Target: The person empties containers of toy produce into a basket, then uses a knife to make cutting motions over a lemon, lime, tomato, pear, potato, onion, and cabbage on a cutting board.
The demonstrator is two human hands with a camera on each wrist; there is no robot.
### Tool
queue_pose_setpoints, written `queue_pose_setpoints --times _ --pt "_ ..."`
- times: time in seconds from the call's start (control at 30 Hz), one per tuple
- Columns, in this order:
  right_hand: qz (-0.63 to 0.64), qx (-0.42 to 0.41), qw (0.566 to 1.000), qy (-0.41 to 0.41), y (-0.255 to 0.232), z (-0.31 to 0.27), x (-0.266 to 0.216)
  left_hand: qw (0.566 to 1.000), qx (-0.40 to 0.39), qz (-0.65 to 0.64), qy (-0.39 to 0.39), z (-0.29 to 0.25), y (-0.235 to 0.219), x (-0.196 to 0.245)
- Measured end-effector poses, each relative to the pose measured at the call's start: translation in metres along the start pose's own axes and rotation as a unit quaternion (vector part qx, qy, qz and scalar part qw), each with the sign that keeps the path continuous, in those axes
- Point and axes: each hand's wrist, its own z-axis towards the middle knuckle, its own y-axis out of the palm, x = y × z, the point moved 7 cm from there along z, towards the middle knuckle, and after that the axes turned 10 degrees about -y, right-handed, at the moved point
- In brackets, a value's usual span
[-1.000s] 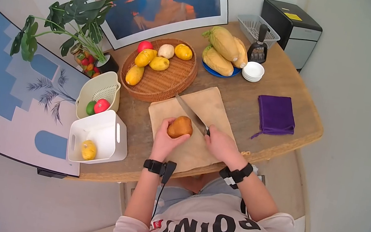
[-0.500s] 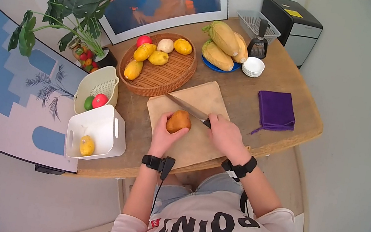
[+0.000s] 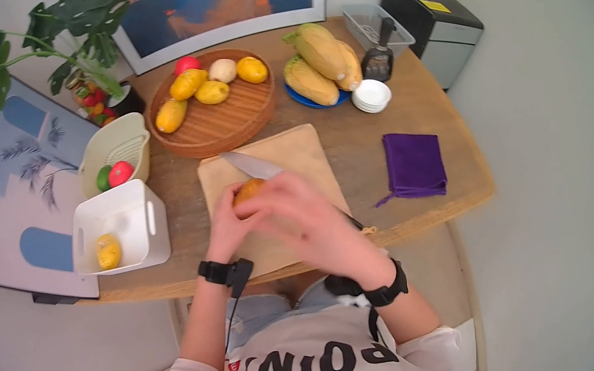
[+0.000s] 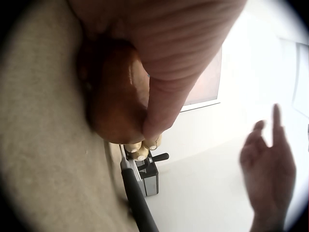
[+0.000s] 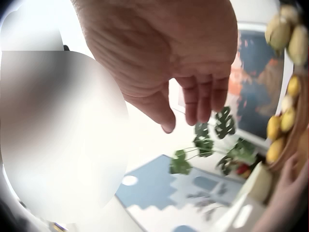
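Observation:
A brown, rounded pear-like fruit [image 3: 249, 191] is held over the tan cutting board [image 3: 304, 145] by my left hand [image 3: 228, 227]. In the left wrist view the thumb lies along the side of the shiny brown fruit [image 4: 120, 104]. A knife [image 3: 249, 164] rests on the board, its black handle toward the right. My right hand [image 3: 314, 224], blurred, is raised over the board and hides the middle of the knife. The right wrist view shows that hand [image 5: 169, 53] in the air, fingers loosely extended, holding nothing.
A wicker tray [image 3: 232, 122] of fruit stands behind the board. Beyond are pale-yellow vegetables [image 3: 321, 51] on a blue plate and white bowls [image 3: 371, 97]. A purple cloth [image 3: 413, 165] lies right. A cream basket [image 3: 100, 151] and white bin [image 3: 154, 228] stand left.
My right hand has let go of the knife, leaving it on the board, and risen leftward toward the left hand. The left hand still holds the fruit. The head view has shifted.

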Motion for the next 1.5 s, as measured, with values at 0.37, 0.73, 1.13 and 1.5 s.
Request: queue_pose_setpoints --times 0.37,0.73,1.13,1.5 --pt "0.654 0.057 0.654 -0.376 0.024 0.049 -0.147 0.999 0.005 0.023 -0.042 -0.008 -0.003 0.021" --pt "0.509 -0.032 0.802 -0.310 0.023 0.044 -0.107 0.999 -0.004 0.025 -0.031 -0.005 0.001 0.012" --pt "-0.387 -0.083 0.894 0.212 0.017 -0.078 0.123 0.974 0.055 0.208 0.063 -0.021 -0.005 0.056" --pt "-0.187 -0.026 0.934 0.303 0.020 -0.073 0.091 0.945 0.107 0.287 0.116 -0.030 -0.013 0.084"
